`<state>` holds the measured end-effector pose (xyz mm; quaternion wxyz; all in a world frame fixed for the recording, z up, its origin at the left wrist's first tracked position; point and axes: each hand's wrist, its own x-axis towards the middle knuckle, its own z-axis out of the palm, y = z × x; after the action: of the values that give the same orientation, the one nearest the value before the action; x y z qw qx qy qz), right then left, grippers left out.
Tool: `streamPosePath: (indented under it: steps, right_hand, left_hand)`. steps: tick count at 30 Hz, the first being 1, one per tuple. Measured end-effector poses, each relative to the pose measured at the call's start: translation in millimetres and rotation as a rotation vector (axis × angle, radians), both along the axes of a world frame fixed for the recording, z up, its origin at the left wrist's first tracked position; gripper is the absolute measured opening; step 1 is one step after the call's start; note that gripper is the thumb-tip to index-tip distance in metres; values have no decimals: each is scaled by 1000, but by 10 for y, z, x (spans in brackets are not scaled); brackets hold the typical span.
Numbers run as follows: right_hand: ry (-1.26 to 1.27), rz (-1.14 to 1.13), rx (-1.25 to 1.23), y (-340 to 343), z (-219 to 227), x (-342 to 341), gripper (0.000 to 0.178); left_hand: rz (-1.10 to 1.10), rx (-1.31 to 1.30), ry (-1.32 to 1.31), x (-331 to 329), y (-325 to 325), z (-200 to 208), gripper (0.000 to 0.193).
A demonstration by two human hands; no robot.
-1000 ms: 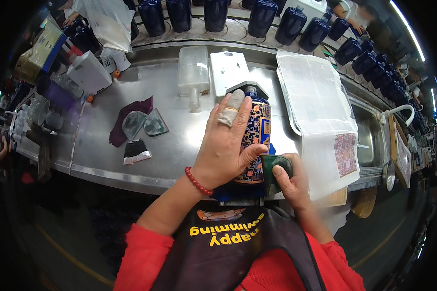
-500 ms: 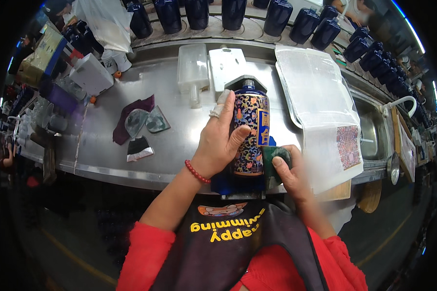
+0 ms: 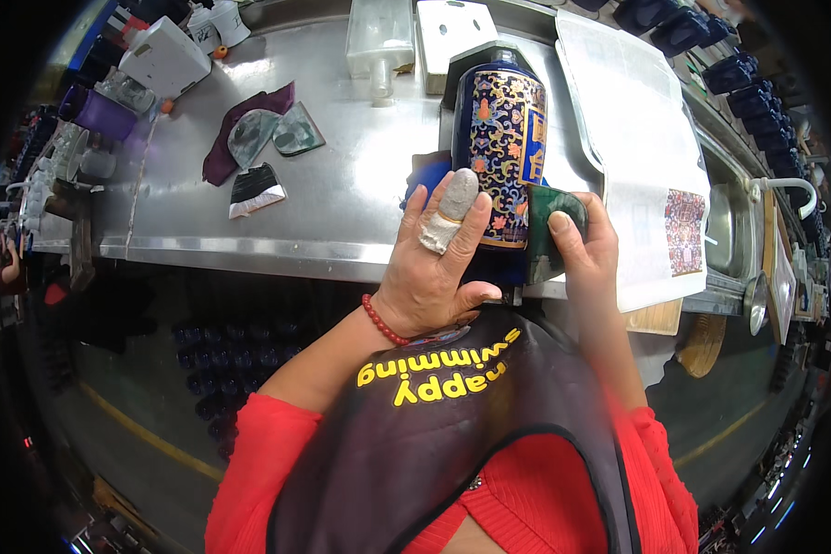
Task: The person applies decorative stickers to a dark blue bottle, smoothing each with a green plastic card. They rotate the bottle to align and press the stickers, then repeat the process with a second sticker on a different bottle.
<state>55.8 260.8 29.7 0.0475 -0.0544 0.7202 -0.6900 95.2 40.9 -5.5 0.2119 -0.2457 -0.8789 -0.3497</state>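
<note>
A dark blue bottle (image 3: 501,152) with a gold, orange and blue floral decal lies on a dark support, its neck pointing away from me. My right hand (image 3: 589,245) grips a flat green scraper (image 3: 552,226) between thumb and fingers, its edge against the bottle's lower right side. My left hand (image 3: 429,268) is open at the bottle's lower left, fingers stretched forward. A grey finger cot (image 3: 457,196) covers one of its fingertips, with whitish wrapping below. Whether those fingertips touch the bottle I cannot tell.
A decal sheet (image 3: 685,231) lies among white paper (image 3: 623,111) on the right, beside a sink (image 3: 731,208). Dark cloth (image 3: 220,162) and flat scraper pieces (image 3: 252,138) sit on the left of the steel table (image 3: 342,212). A clear container (image 3: 379,42) stands behind.
My left hand has come off the bottle's upper left side and moved down toward its base, fingers spreading. The view has tilted downward. My right hand still holds the scraper at the bottle.
</note>
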Motion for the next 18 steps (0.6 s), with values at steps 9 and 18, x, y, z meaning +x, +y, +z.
streamPosePath:
  steps: [9,18]
  right_hand:
    - [-3,-6,-21,9,-25,-5,19]
    - [69,-76,8,40,15,53,20]
  left_hand:
    - [42,-71,11,123,-136,8,77]
    - [8,-185,84,102,-122,62,59]
